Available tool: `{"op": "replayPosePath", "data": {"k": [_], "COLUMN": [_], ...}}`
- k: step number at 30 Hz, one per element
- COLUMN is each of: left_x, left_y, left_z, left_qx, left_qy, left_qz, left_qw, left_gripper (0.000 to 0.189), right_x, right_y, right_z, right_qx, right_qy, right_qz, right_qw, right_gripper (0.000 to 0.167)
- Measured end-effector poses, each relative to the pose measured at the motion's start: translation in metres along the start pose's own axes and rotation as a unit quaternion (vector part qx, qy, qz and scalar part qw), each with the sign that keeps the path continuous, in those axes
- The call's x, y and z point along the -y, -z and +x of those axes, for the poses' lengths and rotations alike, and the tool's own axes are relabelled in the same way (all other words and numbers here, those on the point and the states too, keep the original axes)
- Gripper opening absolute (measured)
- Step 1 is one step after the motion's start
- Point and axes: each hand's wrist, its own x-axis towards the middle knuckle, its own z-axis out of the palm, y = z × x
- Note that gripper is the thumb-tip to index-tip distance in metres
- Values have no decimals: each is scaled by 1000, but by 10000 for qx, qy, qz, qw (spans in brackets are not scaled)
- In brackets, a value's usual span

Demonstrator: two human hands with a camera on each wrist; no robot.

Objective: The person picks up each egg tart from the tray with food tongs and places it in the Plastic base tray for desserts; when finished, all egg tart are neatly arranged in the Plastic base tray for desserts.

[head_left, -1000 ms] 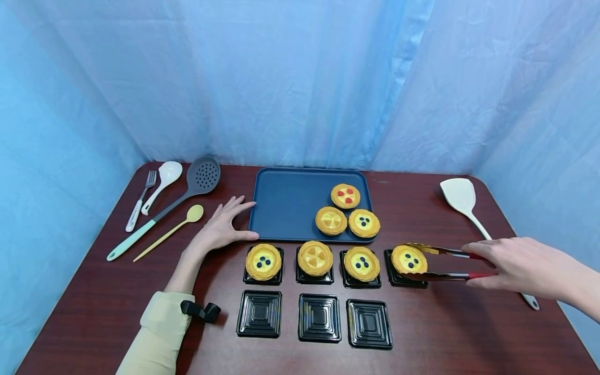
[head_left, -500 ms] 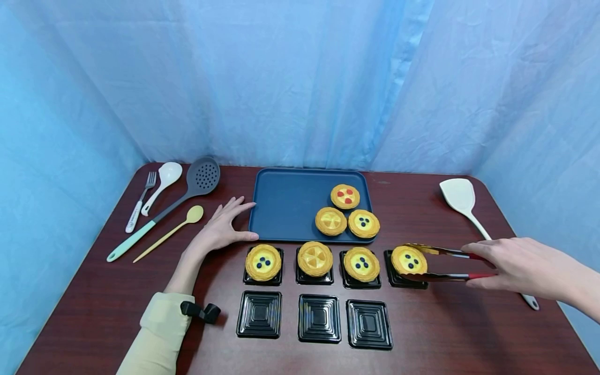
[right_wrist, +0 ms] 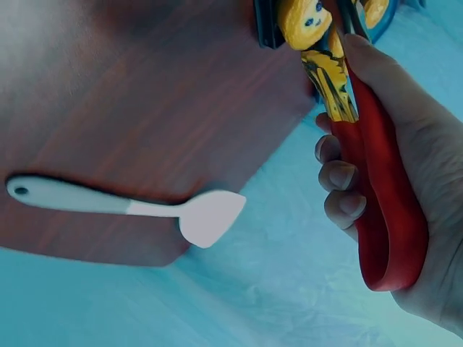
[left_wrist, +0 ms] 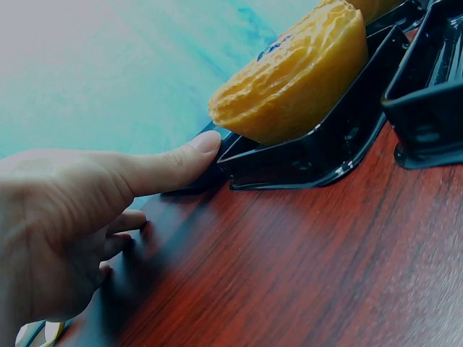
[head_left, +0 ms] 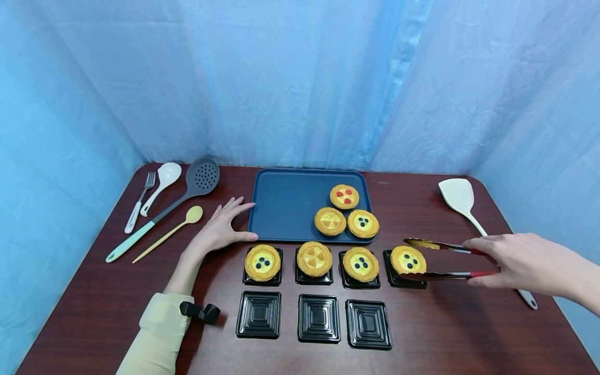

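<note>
In the head view my left hand (head_left: pixel 219 229) rests at the left edge of a dark blue tray (head_left: pixel 286 203), fingers extended, thumb at its front corner. The left wrist view has its thumb (left_wrist: pixel 173 165) close beside a black square holder (left_wrist: pixel 311 159) bearing a tart. My right hand (head_left: pixel 520 259) grips red-handled tongs (head_left: pixel 450 275). Their arms stand apart around the rightmost blueberry tart (head_left: pixel 407 259), which sits in a black holder (head_left: pixel 394 279); the upper tip is off the tart's rim, the lower overlaps its near edge. Red handles (right_wrist: pixel 405 238) fill the palm in the right wrist view.
Three tarts sit on the tray's right side. Three more in holders line its front, with three bare black holders (head_left: pixel 319 319) nearer. A skimmer (head_left: pixel 203 176), spoons and a fork (head_left: pixel 139 203) lie left; a white spatula (head_left: pixel 457 195) lies right, its handle passing beneath my right hand.
The tongs' arms have spread a little, the upper tip lifting off the tart's rim. My right hand has risen slightly. The left hand and the tarts stay in place.
</note>
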Motion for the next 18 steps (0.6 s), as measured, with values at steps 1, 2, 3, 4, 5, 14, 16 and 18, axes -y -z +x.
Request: {"op": "replayPosePath", "data": {"k": [1, 2, 3, 4, 5, 14, 16, 18], "left_x": [0, -1, -1, -1, 0, 1, 1, -1], "left_y": [0, 0, 0, 1, 1, 2, 1, -1], "left_z": [0, 0, 0, -1, -1, -3, -2, -1], "left_qx": [2, 2, 2, 0, -5, 16, 11, 5], "left_qy": [-3, -3, 0, -1, 0, 19, 8, -17], "left_qz": [-5, -12, -21, -27, -27, -49, -56, -57], "left_qw": [10000, 10000, 10000, 10000, 10000, 10000, 10000, 10000], "left_gripper": [88, 88, 88, 88, 88, 89, 89, 88], "right_x": [0, -1, -1, -1, -1, 28, 37, 43], "right_y": [4, 8, 13, 18, 24, 66, 68, 68], "right_z": [0, 0, 1, 3, 6, 74, 93, 111], "right_qx": [13, 16, 17, 14, 23, -49, 5, 77], "right_qy": [-39, -75, -115, -140, -171, 388, 551, 717], "right_qz": [-23, -45, -67, -89, -98, 32, 145, 261], "right_qw": [10000, 10000, 9999, 9999, 9998, 9992, 9984, 9971], "right_gripper": [73, 74, 75, 75, 76, 71, 66, 64]}}
